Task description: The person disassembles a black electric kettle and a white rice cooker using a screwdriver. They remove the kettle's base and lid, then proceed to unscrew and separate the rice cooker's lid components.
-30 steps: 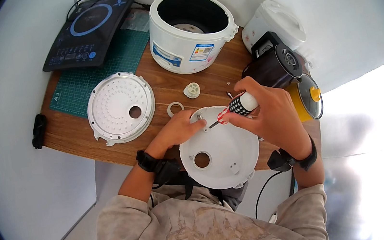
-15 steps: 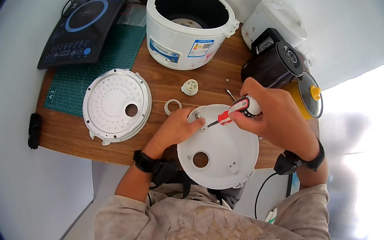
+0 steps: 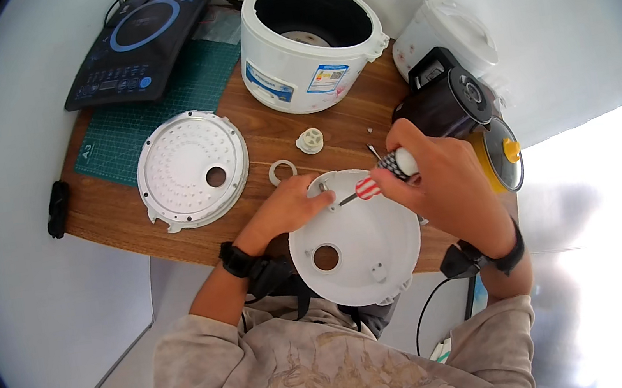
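A round white rice cooker lid cover is tilted at the table's front edge, its hollow side up. My left hand grips its upper left rim, thumb inside near a small metal clip. In my right hand is a screwdriver with a red-and-white handle and dark grip. Its tip meets a small post inside the cover, close to my left thumb. A white plastic ring lies just beyond my left hand. Farther off sits a small cream steam valve. To the left rests a silver inner lid plate with one large hole.
The open white rice cooker body stands at the back, beside a black induction cooktop on a green cutting mat. At right are a dark kettle, a white lidded appliance and a yellow pot.
The screwdriver's handle has turned in my right hand, and its stripes show differently. Its tip stays at the same post. My left hand keeps its hold on the cover.
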`<action>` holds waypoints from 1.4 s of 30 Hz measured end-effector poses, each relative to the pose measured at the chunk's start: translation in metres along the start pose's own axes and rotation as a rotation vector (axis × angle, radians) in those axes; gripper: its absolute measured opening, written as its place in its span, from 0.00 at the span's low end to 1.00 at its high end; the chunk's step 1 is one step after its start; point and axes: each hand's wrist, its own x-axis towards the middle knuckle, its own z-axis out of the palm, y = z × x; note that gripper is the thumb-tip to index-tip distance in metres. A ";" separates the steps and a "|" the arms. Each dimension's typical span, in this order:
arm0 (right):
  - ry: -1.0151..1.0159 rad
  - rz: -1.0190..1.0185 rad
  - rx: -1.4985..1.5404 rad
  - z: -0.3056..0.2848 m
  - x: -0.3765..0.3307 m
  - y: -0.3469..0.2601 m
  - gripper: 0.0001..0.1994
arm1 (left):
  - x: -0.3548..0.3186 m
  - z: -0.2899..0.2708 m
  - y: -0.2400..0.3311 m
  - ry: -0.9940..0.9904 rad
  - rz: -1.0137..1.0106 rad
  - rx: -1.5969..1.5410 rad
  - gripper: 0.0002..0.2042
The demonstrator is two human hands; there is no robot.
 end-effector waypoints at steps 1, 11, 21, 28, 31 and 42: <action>0.032 -0.075 0.000 -0.002 0.000 0.004 0.20 | -0.001 -0.001 0.002 -0.001 -0.012 0.001 0.20; 0.062 0.034 -0.233 0.008 0.000 0.005 0.19 | -0.005 -0.003 0.012 -0.022 -0.027 0.007 0.18; 0.027 -0.177 0.282 0.000 -0.001 0.006 0.19 | -0.006 -0.005 0.011 -0.048 -0.018 -0.004 0.19; 0.131 -0.029 0.047 0.013 -0.003 -0.011 0.18 | -0.003 -0.002 0.006 -0.046 0.010 -0.011 0.19; 0.036 0.186 -0.225 0.013 -0.002 -0.020 0.19 | -0.003 -0.001 0.003 -0.031 0.011 0.002 0.18; 0.176 -0.267 0.220 0.011 -0.006 0.006 0.21 | -0.003 -0.002 0.006 -0.036 -0.009 0.046 0.19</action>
